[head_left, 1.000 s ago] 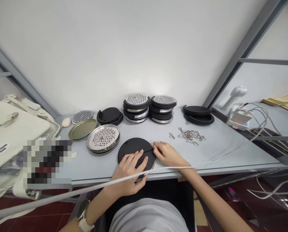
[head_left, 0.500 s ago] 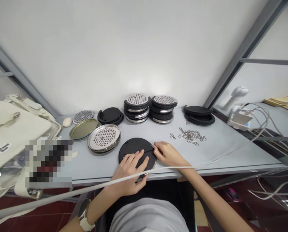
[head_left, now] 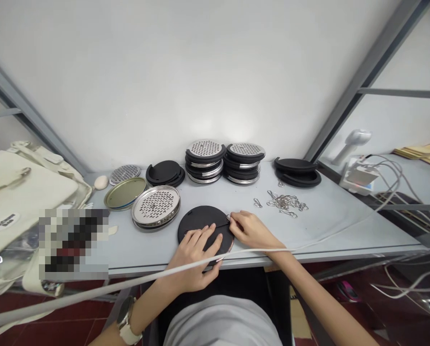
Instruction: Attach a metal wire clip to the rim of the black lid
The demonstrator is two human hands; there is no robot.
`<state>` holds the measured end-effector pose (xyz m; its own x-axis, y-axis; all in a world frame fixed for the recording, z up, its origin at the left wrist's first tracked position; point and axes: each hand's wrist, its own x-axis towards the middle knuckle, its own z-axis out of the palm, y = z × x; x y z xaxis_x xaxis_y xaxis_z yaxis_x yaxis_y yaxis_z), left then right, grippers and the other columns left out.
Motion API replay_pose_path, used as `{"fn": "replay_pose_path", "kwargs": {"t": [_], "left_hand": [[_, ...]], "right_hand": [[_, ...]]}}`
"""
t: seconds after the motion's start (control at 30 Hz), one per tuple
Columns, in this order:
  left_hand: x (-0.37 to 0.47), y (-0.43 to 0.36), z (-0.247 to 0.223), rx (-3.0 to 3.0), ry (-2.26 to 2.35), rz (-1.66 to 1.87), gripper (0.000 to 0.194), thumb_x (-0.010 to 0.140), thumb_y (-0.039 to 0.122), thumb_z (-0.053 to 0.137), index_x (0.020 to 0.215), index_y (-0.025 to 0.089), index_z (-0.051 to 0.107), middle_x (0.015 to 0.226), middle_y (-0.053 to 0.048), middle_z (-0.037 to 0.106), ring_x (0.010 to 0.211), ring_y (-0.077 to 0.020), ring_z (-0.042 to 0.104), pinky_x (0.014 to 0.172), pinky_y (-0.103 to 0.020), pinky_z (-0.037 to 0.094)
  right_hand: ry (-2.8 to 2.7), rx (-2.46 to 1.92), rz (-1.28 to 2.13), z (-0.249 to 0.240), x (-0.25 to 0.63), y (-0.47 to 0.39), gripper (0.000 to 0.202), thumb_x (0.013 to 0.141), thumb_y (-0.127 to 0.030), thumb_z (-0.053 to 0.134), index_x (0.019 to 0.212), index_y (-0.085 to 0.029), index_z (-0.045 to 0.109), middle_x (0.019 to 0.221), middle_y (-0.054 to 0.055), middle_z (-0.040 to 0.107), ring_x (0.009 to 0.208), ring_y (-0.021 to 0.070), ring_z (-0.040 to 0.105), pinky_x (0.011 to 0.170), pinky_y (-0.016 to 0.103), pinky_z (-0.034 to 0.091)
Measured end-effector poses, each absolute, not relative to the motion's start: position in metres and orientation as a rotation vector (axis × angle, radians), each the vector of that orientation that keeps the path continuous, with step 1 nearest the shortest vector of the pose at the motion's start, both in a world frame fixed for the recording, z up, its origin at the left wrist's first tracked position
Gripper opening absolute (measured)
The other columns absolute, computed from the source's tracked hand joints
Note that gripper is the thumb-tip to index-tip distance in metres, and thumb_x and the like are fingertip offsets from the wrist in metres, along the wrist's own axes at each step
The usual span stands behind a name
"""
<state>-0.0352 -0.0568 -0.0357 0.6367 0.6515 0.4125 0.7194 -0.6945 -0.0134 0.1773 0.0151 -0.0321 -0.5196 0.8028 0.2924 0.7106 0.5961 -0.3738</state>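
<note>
A round black disc (head_left: 196,218) lies at the table's front edge, with a thin metallic rim showing at its lower right. Flat on top of it, fingers spread, rests my left hand (head_left: 196,250). At the disc's right edge my right hand (head_left: 249,228) pinches a small metal hook (head_left: 228,217), mostly hidden by the fingertips. More S-shaped metal hooks (head_left: 287,201) lie in a loose pile beyond my right hand, with a pair (head_left: 258,203) apart from it. Left of the black disc sits a round perforated metal plate (head_left: 156,205).
Two stacks of black-rimmed perforated discs (head_left: 204,161) stand by the wall. Black discs (head_left: 297,172) lie back right, others (head_left: 164,172) back left beside a gold-coloured lid (head_left: 126,192). A white cable (head_left: 142,278) crosses before my forearms. A cream bag (head_left: 23,187) is at left.
Hardly anything differs. Both hands keep their places on the disc and at its right edge; the view has shifted very slightly.
</note>
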Motion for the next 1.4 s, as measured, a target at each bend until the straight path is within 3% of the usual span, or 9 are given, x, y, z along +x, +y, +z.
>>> {"fn": "replay_pose_path", "kwargs": {"t": [1.4], "left_hand": [[-0.0351, -0.0577, -0.0341, -2.7, -1.114, -0.555, 0.052, 0.085, 0.032, 0.047, 0.134, 0.016, 0.045, 0.139, -0.018, 0.041, 0.121, -0.0325, 0.045, 0.093, -0.046, 0.039]], "right_hand": [[-2.397, -1.178, 0.246, -0.0321, 0.1773, 0.0145, 0.024, 0.087, -0.016, 0.039, 0.064, -0.02, 0.04, 0.057, -0.001, 0.046, 0.059, 0.0132, 0.043, 0.06, 0.025, 0.031]]}}
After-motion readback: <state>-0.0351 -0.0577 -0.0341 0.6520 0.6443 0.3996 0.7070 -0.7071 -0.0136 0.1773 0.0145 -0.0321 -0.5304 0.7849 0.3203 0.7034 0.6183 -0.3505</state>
